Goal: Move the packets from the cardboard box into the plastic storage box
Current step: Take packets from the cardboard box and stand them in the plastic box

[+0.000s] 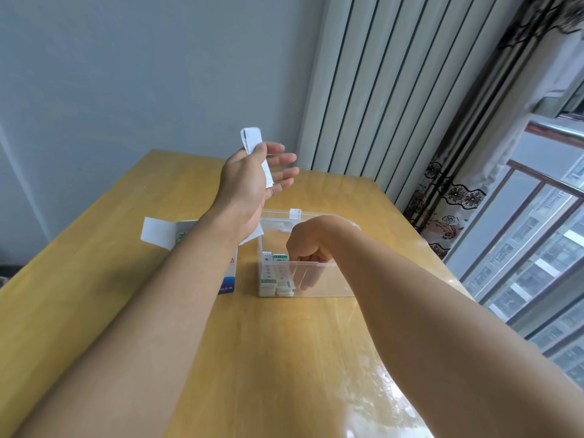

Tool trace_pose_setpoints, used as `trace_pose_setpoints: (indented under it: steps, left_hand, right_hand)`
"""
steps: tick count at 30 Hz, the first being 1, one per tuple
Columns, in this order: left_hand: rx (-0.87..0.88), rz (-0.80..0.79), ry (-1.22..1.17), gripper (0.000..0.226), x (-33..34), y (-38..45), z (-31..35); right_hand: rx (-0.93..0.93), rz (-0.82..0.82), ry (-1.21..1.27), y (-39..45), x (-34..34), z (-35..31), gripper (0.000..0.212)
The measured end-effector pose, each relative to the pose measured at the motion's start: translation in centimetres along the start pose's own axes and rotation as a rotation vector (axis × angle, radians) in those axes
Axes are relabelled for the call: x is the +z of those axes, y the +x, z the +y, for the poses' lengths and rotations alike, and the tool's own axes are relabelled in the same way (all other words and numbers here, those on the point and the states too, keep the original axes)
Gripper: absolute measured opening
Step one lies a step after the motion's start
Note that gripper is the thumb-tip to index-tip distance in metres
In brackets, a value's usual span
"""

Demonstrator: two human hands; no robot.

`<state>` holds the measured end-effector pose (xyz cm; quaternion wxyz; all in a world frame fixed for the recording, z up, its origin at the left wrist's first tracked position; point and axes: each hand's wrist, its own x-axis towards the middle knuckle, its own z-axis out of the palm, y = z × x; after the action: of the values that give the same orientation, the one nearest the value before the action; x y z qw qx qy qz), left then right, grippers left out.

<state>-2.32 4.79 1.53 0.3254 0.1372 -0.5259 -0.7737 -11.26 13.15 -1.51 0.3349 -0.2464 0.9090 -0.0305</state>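
Observation:
My left hand (252, 175) is raised above the table and pinches a folded white paper leaflet (252, 141) between thumb and forefinger, the other fingers spread. My right hand (305, 248) reaches down into the clear plastic storage box (331, 279), its fingers beside two rows of white packets with green labels (275, 275) standing at the box's left end. Whether those fingers hold a packet cannot be told. The white and blue cardboard box (229, 273) lies left of the plastic box, mostly hidden under my left forearm, with an open white flap (156, 232).
A yellow wooden table (284, 343) carries everything. Past its far edge are a grey wall and a white ribbed radiator (379, 90). A patterned curtain (448, 197) and a window stand to the right.

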Motion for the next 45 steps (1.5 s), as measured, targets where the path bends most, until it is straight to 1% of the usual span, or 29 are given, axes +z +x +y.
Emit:
trace_pose_setpoints:
  steps: [2,4,7,11,16,22,25,29,31,33,34,35,36,37,38,39,40,42,43,45]
  left_hand:
    - [-0.003,-0.004,0.002,0.033,0.1,0.0,-0.1]
    - [-0.006,-0.004,0.005,0.033,0.1,0.0,-0.2]
    - [-0.004,-0.005,-0.004,0.033,0.1,0.1,-0.2]
    - [0.002,-0.01,0.012,0.033,0.1,0.2,-0.4]
    - [-0.016,-0.011,0.015,0.033,0.3,0.1,-0.6]
    - [-0.017,-0.016,0.006,0.033,0.2,0.2,-0.6]
    - [-0.025,-0.022,0.012,0.033,0.1,0.3,-0.7]
    - [-0.066,-0.053,0.07,0.032,-0.2,0.2,-0.7]
    - [-0.1,-0.066,0.128,0.028,-0.3,0.2,-0.9]
    - [-0.136,-0.086,0.168,0.023,-0.3,0.0,-1.1]
    - [-0.152,-0.108,0.185,0.022,-0.2,0.0,-1.1]
    - [-0.169,-0.14,0.2,0.022,-0.2,-0.1,-1.2]
    - [-0.186,-0.187,0.213,0.022,-0.1,-0.3,-1.1]
    - [-0.207,-0.244,0.221,0.022,-0.1,-0.5,-1.1]
    - [-0.227,-0.301,0.226,0.022,0.0,-0.7,-1.1]
    - [-0.241,-0.349,0.233,0.022,0.1,-0.8,-1.1]
    - [-0.253,-0.387,0.247,0.023,0.2,-1.0,-1.1]
    - [-0.263,-0.445,0.297,0.023,0.4,-1.2,-1.2]
    - [-0.268,-0.472,0.319,0.022,0.5,-1.3,-1.3]
    - [-0.287,-0.518,0.33,0.023,0.6,-1.3,-1.5]
  right_hand:
    - [0.024,-0.108,0.029,0.3,0.0,0.2,0.032]
    - [0.042,-0.144,0.035,0.2,-0.3,0.3,0.031]
    - [0.036,-0.127,0.01,-0.3,-0.1,0.2,0.032]
    - [0.046,-0.148,-0.045,-0.9,0.0,0.1,0.029]
    - [0.011,-0.17,-0.181,-1.8,-0.3,-0.1,0.025]
    - [-0.022,-0.183,-0.305,-2.2,0.1,-0.9,0.033]
    - [-0.017,-0.165,-0.319,-2.5,0.0,-1.1,0.031]
    - [0.012,-0.052,-0.295,-3.4,-2.2,0.1,0.041]
    - [-0.006,0.045,-0.235,-3.8,-3.6,1.0,0.041]
    - [-0.021,0.148,-0.137,-4.0,-4.9,2.0,0.035]
    - [-0.034,0.234,-0.063,-3.9,-5.5,2.6,0.029]
    - [-0.059,0.365,0.029,-3.7,-5.9,3.2,0.022]
    - [-0.104,0.544,0.135,-3.7,-6.2,3.8,0.018]
    - [-0.174,0.732,0.258,-3.8,-6.1,4.3,0.02]
    - [-0.265,0.882,0.367,-4.2,-5.8,4.7,0.024]
    - [-0.366,0.952,0.442,-4.6,-5.3,4.8,0.027]
    - [-0.463,0.935,0.506,-5.1,-4.7,4.8,0.03]
    - [-0.592,0.787,0.629,-5.2,-3.6,4.7,0.029]
    - [-0.617,0.728,0.667,-5.0,-3.2,4.7,0.027]
    - [-0.627,0.713,0.699,-4.2,-2.8,5.0,0.022]
